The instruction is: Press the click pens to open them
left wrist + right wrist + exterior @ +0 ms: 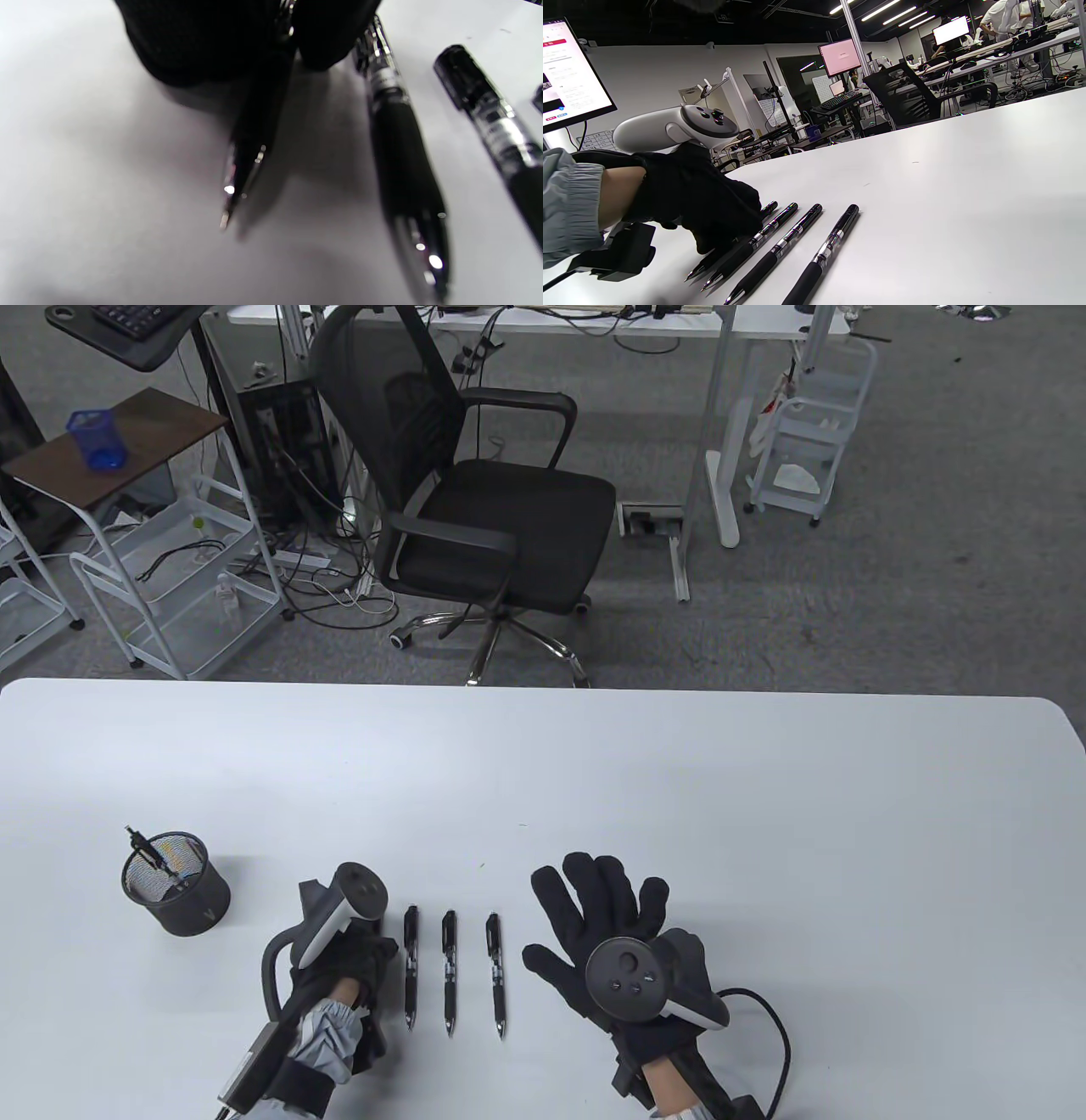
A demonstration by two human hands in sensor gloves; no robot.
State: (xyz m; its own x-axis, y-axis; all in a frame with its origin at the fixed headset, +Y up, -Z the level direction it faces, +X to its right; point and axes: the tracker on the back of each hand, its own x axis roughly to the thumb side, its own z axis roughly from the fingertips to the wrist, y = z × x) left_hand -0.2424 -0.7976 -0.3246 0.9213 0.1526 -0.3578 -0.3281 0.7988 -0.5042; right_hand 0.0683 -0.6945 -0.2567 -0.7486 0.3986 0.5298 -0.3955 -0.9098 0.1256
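Three black click pens lie side by side on the white table [594, 780]: one [411, 967] next to my left hand, one [448, 971] in the middle, one [496, 976] on the right. My left hand [361, 963] grips a fourth pen [254, 127] low over the table, tip toward me. That pen is hidden under the hand in the table view and shows in the right wrist view [729, 250]. My right hand [585, 916] lies flat and empty on the table, fingers spread, right of the pens.
A black mesh pen cup [176, 884] with one pen [153, 855] in it stands on the table left of my left hand. An office chair [492, 509] stands beyond the table's far edge.
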